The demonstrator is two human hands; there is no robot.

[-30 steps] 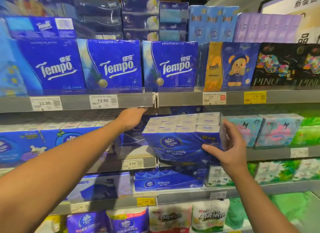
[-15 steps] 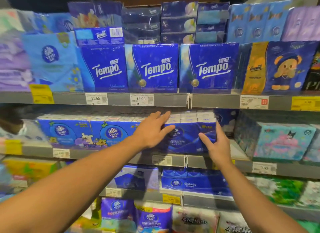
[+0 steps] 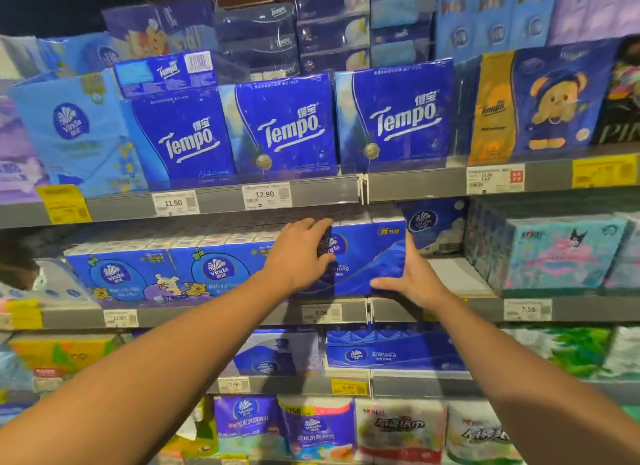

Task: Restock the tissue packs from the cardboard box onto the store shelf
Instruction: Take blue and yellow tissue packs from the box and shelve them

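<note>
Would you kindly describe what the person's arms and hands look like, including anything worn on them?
Both forearms are bare as far as the frame shows: no sleeves in view. The left hand and right hand wear no gloves, and no watch, bracelet or ring is visible on either.

A dark blue plastic-wrapped multipack of pocket tissues (image 3: 363,256), printed with a white Vinda logo and yellow characters, is standing upright on the grey metal store shelf (image 3: 221,316), just beside cartoon-printed blue Vinda tissue multipacks (image 3: 166,274) on its left.
</note>
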